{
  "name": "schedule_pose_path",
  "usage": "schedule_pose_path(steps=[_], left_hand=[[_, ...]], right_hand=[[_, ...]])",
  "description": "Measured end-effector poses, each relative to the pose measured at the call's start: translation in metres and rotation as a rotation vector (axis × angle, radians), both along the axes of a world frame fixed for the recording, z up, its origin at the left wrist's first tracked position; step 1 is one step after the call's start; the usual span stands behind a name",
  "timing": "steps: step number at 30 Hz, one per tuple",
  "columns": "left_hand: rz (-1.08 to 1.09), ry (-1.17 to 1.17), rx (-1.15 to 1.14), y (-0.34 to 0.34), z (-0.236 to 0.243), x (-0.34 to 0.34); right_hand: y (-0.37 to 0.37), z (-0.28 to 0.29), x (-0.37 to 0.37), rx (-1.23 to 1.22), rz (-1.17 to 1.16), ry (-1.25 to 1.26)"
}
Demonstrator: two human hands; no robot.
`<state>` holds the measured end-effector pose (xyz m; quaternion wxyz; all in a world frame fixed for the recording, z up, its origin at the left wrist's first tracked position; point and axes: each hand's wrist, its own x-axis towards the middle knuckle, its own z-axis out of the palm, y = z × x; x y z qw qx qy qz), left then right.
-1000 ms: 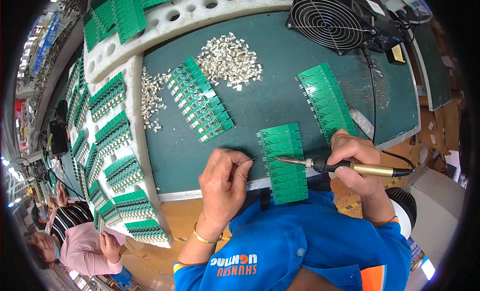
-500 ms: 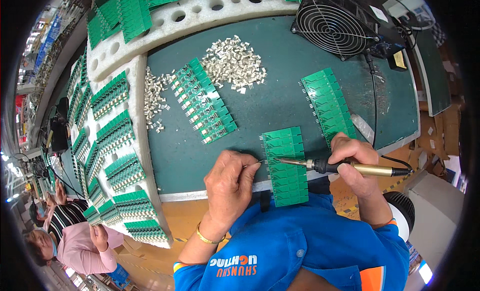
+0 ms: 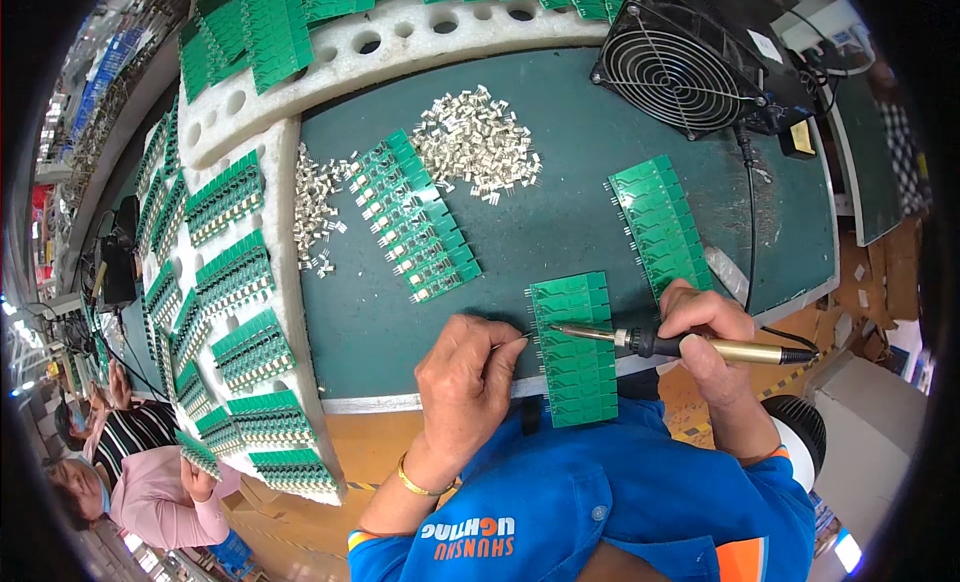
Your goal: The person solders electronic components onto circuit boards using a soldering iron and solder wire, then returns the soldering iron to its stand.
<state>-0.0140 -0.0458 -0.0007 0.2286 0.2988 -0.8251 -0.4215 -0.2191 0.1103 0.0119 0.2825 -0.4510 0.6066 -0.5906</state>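
My left hand pinches a thin solder wire beside the pinned left edge of a green board panel at the table's front edge. My right hand grips a soldering iron with a gold handle, its metal tip over that panel near the wire's end. Behind it another bare panel lies on the mat, and to the left a panel with mounted parts lies beside a heap of small white components.
A white foam block at the left and a foam strip at the back carry several panels. A black fan and cord sit back right. Co-workers are at the lower left, one hand holding a panel.
The view has shifted, with the table appearing lower. The iron's tip has moved a little up along the panel; both hands keep their grips.
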Motion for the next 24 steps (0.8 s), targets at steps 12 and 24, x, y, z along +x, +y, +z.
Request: schedule_pose_path(steps=[12, 24], left_hand=[[0.025, 0.02, 0.018, 0.001, -0.003, 0.002], [0.146, -0.01, 0.024, 0.018, 0.005, 0.012]], right_hand=[[0.0, -0.005, 0.006, -0.027, -0.054, -0.053], [-0.009, -0.005, 0.022, -0.088, 0.067, 0.211]])
